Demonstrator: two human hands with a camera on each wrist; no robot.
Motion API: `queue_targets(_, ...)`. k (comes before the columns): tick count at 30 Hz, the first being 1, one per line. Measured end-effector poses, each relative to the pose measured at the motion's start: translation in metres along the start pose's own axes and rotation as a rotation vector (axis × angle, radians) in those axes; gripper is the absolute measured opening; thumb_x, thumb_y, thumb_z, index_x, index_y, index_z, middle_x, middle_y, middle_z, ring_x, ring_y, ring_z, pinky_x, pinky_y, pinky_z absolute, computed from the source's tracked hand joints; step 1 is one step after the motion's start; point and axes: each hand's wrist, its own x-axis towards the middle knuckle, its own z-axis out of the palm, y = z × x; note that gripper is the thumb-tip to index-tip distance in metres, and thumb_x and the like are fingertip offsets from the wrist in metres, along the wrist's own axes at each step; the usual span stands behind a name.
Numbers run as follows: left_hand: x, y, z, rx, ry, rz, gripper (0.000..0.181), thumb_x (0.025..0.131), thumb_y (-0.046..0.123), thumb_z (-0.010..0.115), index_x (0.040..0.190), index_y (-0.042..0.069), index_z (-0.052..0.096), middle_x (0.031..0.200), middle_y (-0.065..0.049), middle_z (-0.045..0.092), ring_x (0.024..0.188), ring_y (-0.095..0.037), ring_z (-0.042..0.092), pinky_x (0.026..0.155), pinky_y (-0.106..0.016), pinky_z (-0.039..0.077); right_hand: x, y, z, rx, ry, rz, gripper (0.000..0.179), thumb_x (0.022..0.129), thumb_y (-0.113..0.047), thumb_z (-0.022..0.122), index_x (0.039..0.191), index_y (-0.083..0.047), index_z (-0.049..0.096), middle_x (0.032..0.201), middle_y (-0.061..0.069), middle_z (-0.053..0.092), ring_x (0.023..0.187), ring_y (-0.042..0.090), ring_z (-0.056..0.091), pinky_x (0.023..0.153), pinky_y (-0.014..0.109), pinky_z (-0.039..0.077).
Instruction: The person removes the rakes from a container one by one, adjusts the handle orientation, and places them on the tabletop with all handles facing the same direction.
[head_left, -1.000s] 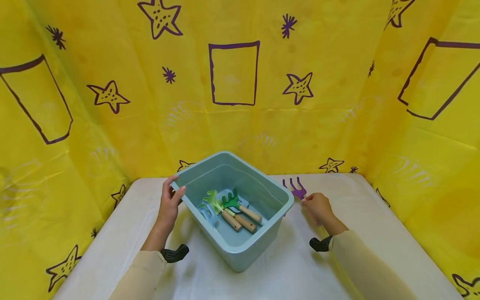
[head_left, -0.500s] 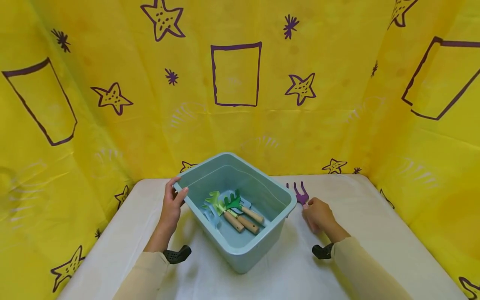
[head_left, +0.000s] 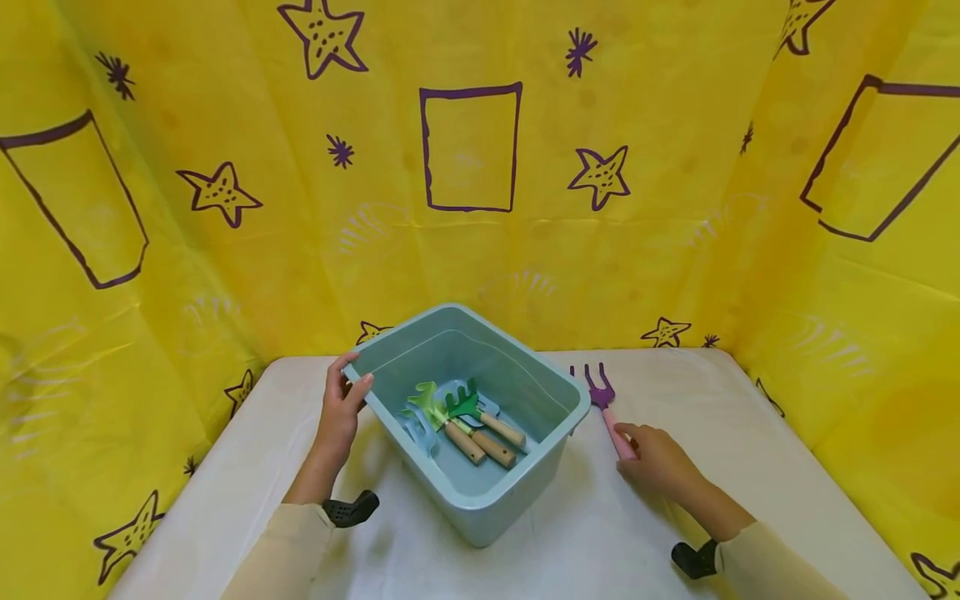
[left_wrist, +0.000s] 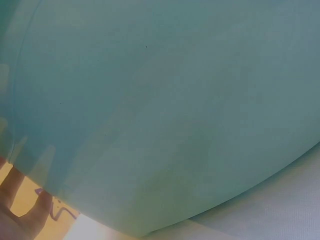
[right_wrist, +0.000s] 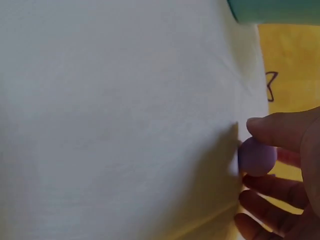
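Observation:
A light blue-green plastic storage bin (head_left: 480, 500) stands turned at an angle in the middle. My left hand (head_left: 343, 408) holds its left rim; in the left wrist view the fingers (left_wrist: 40, 215) show at the bin's edge. To the right of the bin lies a toy garden fork (head_left: 602, 397) with purple tines and a pink handle. My right hand (head_left: 663, 467) is at the handle's lower end. In the right wrist view the handle's rounded end (right_wrist: 257, 157) sits between thumb and loosely spread fingers.
Inside the bin lie several small garden tools with wooden handles, among them a dark green rake (head_left: 463, 400) and a light green one (head_left: 427, 400), plus light blue pieces (head_left: 416, 429). Yellow patterned cloth (head_left: 465, 267) walls the white-covered table (head_left: 600, 550) behind and at both sides.
My right hand has slid back along the fork's handle, from near the tines to its lower end, baring the pink handle. The left hand and the bin stay put.

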Motion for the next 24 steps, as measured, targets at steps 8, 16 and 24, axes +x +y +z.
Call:
queue_targets(8, 0.0, 0.001, 0.0, -0.005, 0.005, -0.002, 0.051, 0.101, 0.029, 0.051, 0.146, 0.019, 0.028, 0.142, -0.01, 0.035, 0.117, -0.028, 0.041, 0.104, -0.052, 0.035, -0.003, 0.004, 0.004, -0.03, 0.046, -0.071, 0.057, 0.084, -0.012, 0.073, 0.137, -0.001, 0.054, 0.075, 0.002, 0.049, 0.071, 0.02, 0.045, 0.063, 0.033, 0.041)
queue_targets(16, -0.002, 0.007, 0.0, -0.013, -0.008, -0.002, 0.052, 0.101, 0.027, 0.05, 0.147, 0.018, 0.027, 0.144, -0.011, 0.033, 0.121, -0.03, 0.039, 0.105, -0.053, 0.033, 0.011, -0.002, 0.002, -0.111, 0.094, -0.122, 0.054, 0.086, -0.013, 0.066, 0.138, -0.002, 0.053, 0.076, 0.003, 0.046, 0.072, 0.021, 0.044, 0.063, 0.036, 0.039)
queue_targets(24, 0.0, 0.001, 0.0, -0.001, -0.006, -0.001, 0.051, 0.101, 0.03, 0.05, 0.146, 0.019, 0.027, 0.144, -0.01, 0.033, 0.12, -0.028, 0.04, 0.104, -0.053, 0.035, 0.034, -0.003, 0.004, -0.105, 0.065, -0.094, 0.054, 0.087, -0.011, 0.065, 0.139, -0.001, 0.051, 0.08, 0.007, 0.051, 0.073, 0.024, 0.047, 0.066, 0.039, 0.044)
